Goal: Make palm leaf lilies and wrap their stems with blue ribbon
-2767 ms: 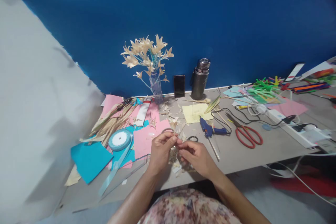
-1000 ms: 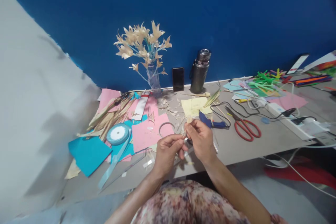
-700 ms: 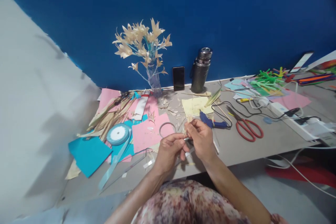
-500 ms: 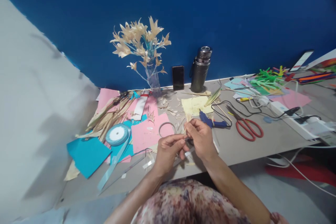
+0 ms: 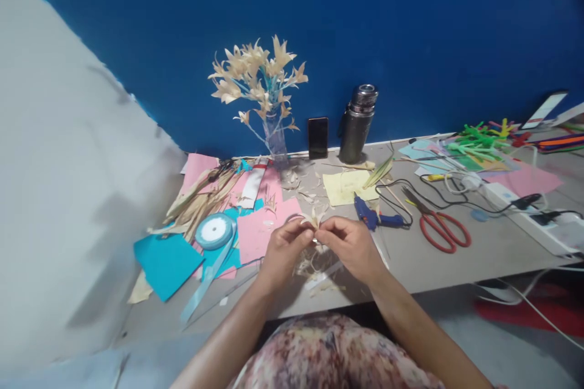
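Note:
Between my hands, over the table's front part, is a small pale husk flower with its petals pointing up and outward. My left hand pinches its base from the left, and my right hand pinches it from the right, fingertips nearly meeting. Fingers partly hide the lower end of the flower. Pale husk scraps lie on the table below. To the right of my right hand rests a blue glue gun, with red-handled scissors beyond it. Pink paper lies left of my left hand.
Several finished husk flowers stand in a clear vase at the back. Beside it are a phone and a thermos. A ribbon roll and dried husks lie left; a power strip and cables lie right.
My hands have turned and drawn level, and the flower now shows spread petals between the fingertips. My right hand has come lower. The view has shifted slightly left.

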Demonstrator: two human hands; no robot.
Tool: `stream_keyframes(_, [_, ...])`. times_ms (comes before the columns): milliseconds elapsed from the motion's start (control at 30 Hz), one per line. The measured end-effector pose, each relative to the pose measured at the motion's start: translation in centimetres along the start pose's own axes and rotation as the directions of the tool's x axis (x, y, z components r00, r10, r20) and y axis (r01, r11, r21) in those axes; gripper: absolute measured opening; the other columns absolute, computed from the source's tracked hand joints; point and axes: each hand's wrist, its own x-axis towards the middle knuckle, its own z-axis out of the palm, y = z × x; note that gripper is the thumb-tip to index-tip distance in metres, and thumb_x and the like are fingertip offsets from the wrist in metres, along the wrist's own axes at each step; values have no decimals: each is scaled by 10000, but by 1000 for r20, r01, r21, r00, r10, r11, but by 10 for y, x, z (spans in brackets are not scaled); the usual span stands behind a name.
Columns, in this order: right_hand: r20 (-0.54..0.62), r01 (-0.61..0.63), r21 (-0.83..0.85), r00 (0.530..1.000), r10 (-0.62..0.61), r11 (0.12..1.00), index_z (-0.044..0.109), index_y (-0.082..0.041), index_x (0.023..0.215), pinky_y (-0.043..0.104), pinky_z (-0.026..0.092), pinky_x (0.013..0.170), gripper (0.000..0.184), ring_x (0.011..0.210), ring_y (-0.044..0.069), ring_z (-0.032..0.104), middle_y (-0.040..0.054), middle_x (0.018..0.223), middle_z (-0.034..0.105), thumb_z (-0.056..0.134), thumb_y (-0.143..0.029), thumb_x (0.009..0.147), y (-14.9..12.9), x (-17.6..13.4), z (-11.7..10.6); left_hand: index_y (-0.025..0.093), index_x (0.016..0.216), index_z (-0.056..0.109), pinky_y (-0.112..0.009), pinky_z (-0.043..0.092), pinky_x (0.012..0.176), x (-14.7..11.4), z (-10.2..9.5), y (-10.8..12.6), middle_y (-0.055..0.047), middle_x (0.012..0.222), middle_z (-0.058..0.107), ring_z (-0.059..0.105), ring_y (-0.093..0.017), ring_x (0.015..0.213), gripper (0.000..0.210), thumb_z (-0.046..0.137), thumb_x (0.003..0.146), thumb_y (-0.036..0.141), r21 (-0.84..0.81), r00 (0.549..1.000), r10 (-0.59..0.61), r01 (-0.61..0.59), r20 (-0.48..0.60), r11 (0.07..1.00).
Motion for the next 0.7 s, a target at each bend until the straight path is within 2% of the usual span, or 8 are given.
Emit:
stream_keyframes(100, [26, -53, 38, 998, 52, 998, 686, -162, 684, 239, 403, 568, 218, 611, 130, 542, 4, 650, 652, 726, -356, 774, -2, 0, 4, 156, 780, 749, -235, 462, 708, -1, 1, 3, -7, 774, 644, 570, -106, 698, 211, 869, 679, 296, -176, 998, -44, 50, 36, 983])
stream_keyframes(200, [77, -153, 151, 987, 143, 977, 688, -153, 657, 234, 373, 535, 259, 560, 109, 499, -9, 608, 626, 806, -382, 689, 0, -2, 7, 154, 809, 756, -257, 469, 752, -4, 2, 1, -20, 812, 667, 588, -114, 719, 266, 899, 639, 301, -292, 986, -126, 154, 111, 944])
stream_keyframes(300, [118, -279, 341, 960, 254, 898, 661, -147, 629, 214, 269, 459, 356, 466, 63, 384, -44, 525, 552, 885, -422, 589, 6, -5, 11, 141, 824, 758, -259, 474, 743, -6, 0, -2, -32, 825, 682, 616, -131, 741, 322, 924, 603, 305, -304, 975, -170, 207, 144, 930])
stream_keyframes(433, [140, -320, 521, 947, 291, 791, 627, -141, 603, 198, 203, 430, 397, 428, 35, 331, -41, 517, 558, 914, -413, 567, 13, -12, 20, 131, 773, 744, -240, 475, 725, -7, 0, -4, -30, 825, 684, 613, -121, 734, 302, 928, 597, 293, -310, 979, -164, 194, 119, 931])
stream_keyframes(567, [175, -358, 582, 932, 318, 730, 639, -142, 648, 183, 191, 416, 374, 410, 20, 308, -25, 558, 603, 904, -400, 598, 13, -17, 23, 127, 791, 729, -229, 470, 692, -7, 2, -1, -25, 814, 663, 590, -107, 701, 283, 896, 654, 309, -299, 987, -140, 157, 78, 941])
stream_keyframes(700, [227, -407, 550, 913, 338, 729, 692, -138, 739, 173, 217, 421, 339, 434, 29, 362, 0, 607, 647, 905, -358, 594, 9, -21, 22, 127, 840, 717, -239, 480, 687, -6, 1, 2, -36, 870, 656, 601, -126, 746, 304, 883, 672, 318, -291, 990, -132, 139, 42, 947])
